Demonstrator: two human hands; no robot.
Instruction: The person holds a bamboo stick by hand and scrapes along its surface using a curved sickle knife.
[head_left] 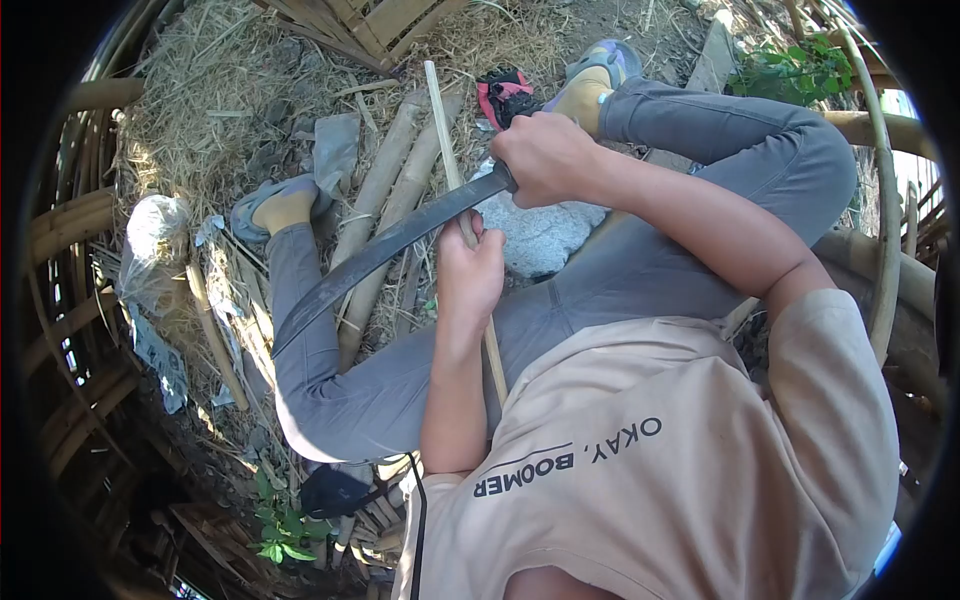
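Observation:
In my right hand (548, 158) is the handle of a machete, with my fingers closed round it. The long, dark, slightly curved machete blade (385, 247) reaches down to the left, its tip over my left shin. My left hand (472, 262) is wrapped round a thin pale bamboo strip (441, 120), just below the blade. The strip runs from near my feet back toward my lap, and the blade crosses over it close above my left thumb. A grey-white stone (545, 236) lies between my legs, behind the hands.
Bamboo poles (385, 190) lie on straw-strewn ground between my feet. A red and black cloth item (507, 98) is near my right foot. At left are a clear plastic bag (155, 245) and scraps. Woven bamboo (385, 25) stands ahead, and bamboo framing (75, 225) surrounds me.

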